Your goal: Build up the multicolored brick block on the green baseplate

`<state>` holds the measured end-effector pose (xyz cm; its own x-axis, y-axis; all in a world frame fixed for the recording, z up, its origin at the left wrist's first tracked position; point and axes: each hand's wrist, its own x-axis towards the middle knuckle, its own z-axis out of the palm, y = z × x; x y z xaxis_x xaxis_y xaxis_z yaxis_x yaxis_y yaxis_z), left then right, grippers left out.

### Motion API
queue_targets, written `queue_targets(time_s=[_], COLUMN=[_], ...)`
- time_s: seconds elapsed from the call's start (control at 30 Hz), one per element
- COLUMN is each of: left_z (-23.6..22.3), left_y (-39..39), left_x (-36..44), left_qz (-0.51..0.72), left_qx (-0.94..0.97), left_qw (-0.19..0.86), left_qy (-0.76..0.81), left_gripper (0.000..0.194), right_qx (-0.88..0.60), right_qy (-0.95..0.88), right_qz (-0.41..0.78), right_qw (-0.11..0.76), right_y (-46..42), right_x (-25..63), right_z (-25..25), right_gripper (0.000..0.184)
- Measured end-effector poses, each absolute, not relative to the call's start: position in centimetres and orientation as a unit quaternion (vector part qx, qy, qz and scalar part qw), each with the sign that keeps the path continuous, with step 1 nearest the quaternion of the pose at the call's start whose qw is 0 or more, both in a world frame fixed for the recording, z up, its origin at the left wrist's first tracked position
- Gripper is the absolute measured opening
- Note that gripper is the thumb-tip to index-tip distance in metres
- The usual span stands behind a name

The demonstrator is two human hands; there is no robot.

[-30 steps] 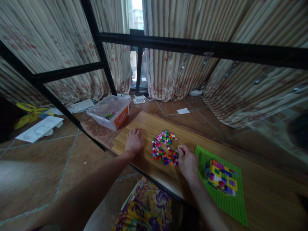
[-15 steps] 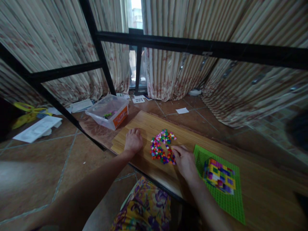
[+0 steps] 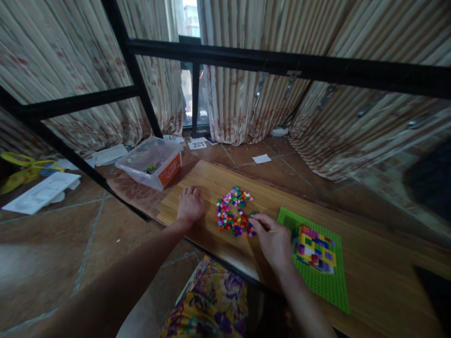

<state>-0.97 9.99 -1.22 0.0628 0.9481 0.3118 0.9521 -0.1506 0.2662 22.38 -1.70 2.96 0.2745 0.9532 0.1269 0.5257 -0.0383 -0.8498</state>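
Observation:
My left hand (image 3: 190, 204) rests palm down on the wooden board (image 3: 207, 176), left of a pile of small coloured building bricks (image 3: 225, 220). Its fingers lie on the wood, holding nothing. At the pile's right edge, my right hand (image 3: 273, 237) has thumb and forefinger pinched together. Whatever is between the fingertips is too small to make out. Just right of that hand lies a green studded baseplate (image 3: 329, 291), bearing a block-shaped build (image 3: 315, 249) of yellow, purple, red and white bricks.
A clear plastic tub (image 3: 141, 173) with an orange label and a few pieces inside stands beyond the board's left end. Black metal bars (image 3: 218, 54) cross in front of striped curtains (image 3: 239, 108). A white tray (image 3: 42, 192) and papers (image 3: 261, 158) lie on the tiled floor.
The whole view has shifted slightly. My right hand's pinched fingertips stay at the pile's right edge. The left hand keeps its place on the board.

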Motion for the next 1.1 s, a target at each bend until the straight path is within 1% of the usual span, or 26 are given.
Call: queue_targets(time_s=[0.1, 0.2, 0.4, 0.53, 0.67, 0.8, 0.97, 1.1], left_z=[-1.3, -1.4, -1.6, -1.6, -1.7, -1.6, -1.5, -1.8], left_y=[10.1, 10.3, 10.8, 10.9, 10.9, 10.9, 10.8, 10.9], left_x=[-1.0, -1.1, -1.4, -1.5, -1.5, -1.5, -1.4, -1.4], left_qz=[-0.216, -0.223, -0.233, -0.230, -0.225, -0.221, -0.219, -0.227], left_qx=[-0.732, -0.736, -0.743, -0.743, -0.743, -0.743, -0.743, -0.743], left_qw=[0.010, 0.015, 0.025, 0.026, 0.038, 0.039, 0.038, 0.041], left_qy=[-0.647, -0.639, -0.627, -0.629, -0.630, -0.631, -0.631, -0.629], left_gripper=[0.032, 0.033, 0.034, 0.036, 0.037, 0.038, 0.037, 0.036], right_qx=[-0.667, -0.666, -0.732, -0.777, -0.808, -0.807, -0.788, -0.788], right_qy=[-0.483, -0.452, -0.394, -0.331, -0.326, -0.416, -0.513, -0.535], right_qz=[0.291, 0.304, 0.248, 0.206, 0.181, 0.106, 0.004, -0.023], right_qw=[0.488, 0.509, 0.497, 0.493, 0.457, 0.404, 0.339, 0.303], right_y=[-4.1, -6.7, -11.6, -12.8, -12.6, -11.9, -11.1, -10.8], right_x=[22.5, 23.1, 26.4, 29.4, 31.4, 31.9, 32.0, 32.4], right_z=[3.0, 2.6, 2.2, 2.8, 3.2, 3.3, 3.1, 3.0], right_gripper=[0.031, 0.034, 0.034, 0.038, 0.039, 0.034, 0.037, 0.038])
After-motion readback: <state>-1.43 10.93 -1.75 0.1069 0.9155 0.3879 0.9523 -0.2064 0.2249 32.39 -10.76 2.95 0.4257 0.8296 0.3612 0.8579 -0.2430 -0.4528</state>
